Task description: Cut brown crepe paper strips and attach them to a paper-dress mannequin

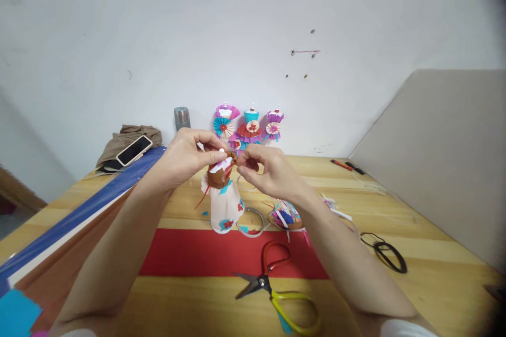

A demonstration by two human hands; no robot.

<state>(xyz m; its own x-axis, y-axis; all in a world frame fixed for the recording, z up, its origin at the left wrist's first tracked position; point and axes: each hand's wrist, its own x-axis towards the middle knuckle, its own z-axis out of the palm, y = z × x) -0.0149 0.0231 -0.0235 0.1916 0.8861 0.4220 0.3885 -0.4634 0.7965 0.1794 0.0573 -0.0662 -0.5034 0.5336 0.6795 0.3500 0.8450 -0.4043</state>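
A small paper dress figure (226, 205) stands at the middle of the table, with a white skirt bearing red and teal flowers. Brown crepe paper (217, 177) wraps its upper part, and a thin red strip hangs from it. My left hand (193, 150) pinches the top of the figure near a white knob. At the brown paper's right edge, my right hand (263, 166) has thumb and fingers pressed together on the paper. Rings of tape (253, 222) lie beside the skirt. The fingers partly hide the figure's top.
Red-and-yellow-handled scissors (263, 281) lie open in front, partly on a red paper strip (190, 253). Several finished paper dresses (253, 126) stand by the wall near a metal flask (182, 117). A phone (134, 150) rests on brown cloth at left; a black cord loop (391, 257) is at right.
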